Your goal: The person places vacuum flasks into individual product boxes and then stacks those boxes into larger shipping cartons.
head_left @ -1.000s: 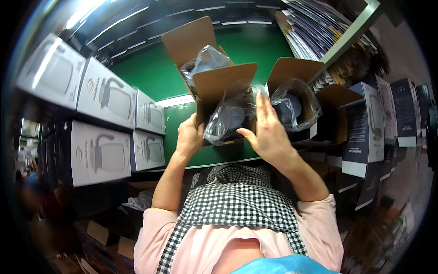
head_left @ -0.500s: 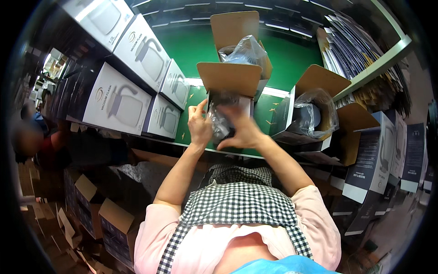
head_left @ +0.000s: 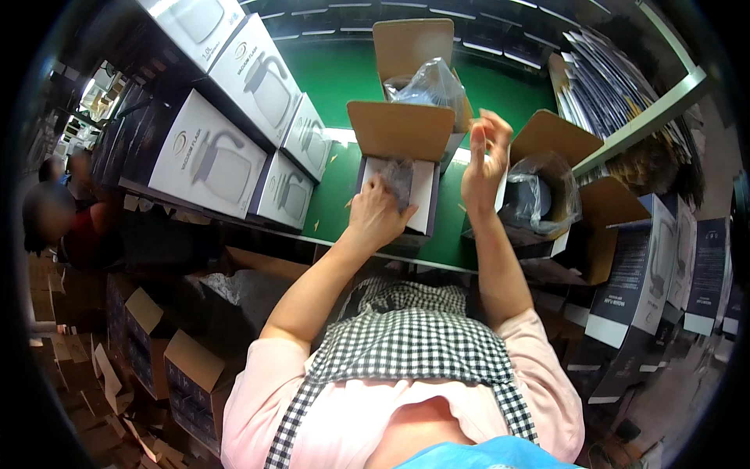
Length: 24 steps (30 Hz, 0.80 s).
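Near the table's front edge, a carton (head_left: 423, 205) stands with its brown flap (head_left: 400, 131) raised at the back. Crumpled clear plastic (head_left: 399, 178) shows in its opening; what the plastic covers is hidden. On this plastic lies my left hand (head_left: 376, 215), thumb spread away from the bent fingers. My right hand (head_left: 486, 168) is raised to the right of the carton, fingers upward and loosely bent, with nothing visible in it. Beside it, a second carton holds a dark round item (head_left: 525, 197) in a clear bag (head_left: 553, 184).
Printed white-and-dark flask boxes (head_left: 205, 160) are stacked at the left. Behind the front carton stands another open carton (head_left: 414, 43) with a bagged item. Flattened cartons (head_left: 609, 86) lean on a rack at the right. More boxes (head_left: 637, 270) stand below; a person (head_left: 86, 223) is at far left.
My left hand has moved from the carton's left side onto the plastic in its opening. My right hand has left the carton, moving up and right. The plastic now sits lower in the carton.
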Motion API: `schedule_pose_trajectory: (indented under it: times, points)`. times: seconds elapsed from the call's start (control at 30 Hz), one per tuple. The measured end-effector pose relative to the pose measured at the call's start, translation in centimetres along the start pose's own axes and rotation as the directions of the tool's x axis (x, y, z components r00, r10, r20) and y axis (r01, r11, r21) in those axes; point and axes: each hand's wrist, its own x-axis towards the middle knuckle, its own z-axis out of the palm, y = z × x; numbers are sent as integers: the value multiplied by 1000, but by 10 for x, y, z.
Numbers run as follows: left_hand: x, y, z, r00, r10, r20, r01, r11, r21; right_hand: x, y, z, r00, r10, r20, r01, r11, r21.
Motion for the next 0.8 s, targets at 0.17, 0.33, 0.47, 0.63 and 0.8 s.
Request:
schedule_pose_trajectory:
  times: [0.17,0.33,0.47,0.63,0.8]
  points:
    - [-16,-34,-24,966,200,-163,-247,899,-360,-32,32,-36,747,-89,659,-35,985,171]
    - [-44,-70,-33,982,44,184,188,-106,-976,-72,26,-64,537,128,834,341,871,-354]
    - [-44,-68,-27,997,53,51,45,117,-992,-79,24,-56,552,126,824,452,786,-423]
    - [-49,-75,-15,938,215,-271,-285,925,-251,-83,28,-51,570,56,819,610,639,-468]
    - [-61,-69,15,853,113,-509,-357,837,-414,-91,21,-48,550,129,825,604,621,-500]
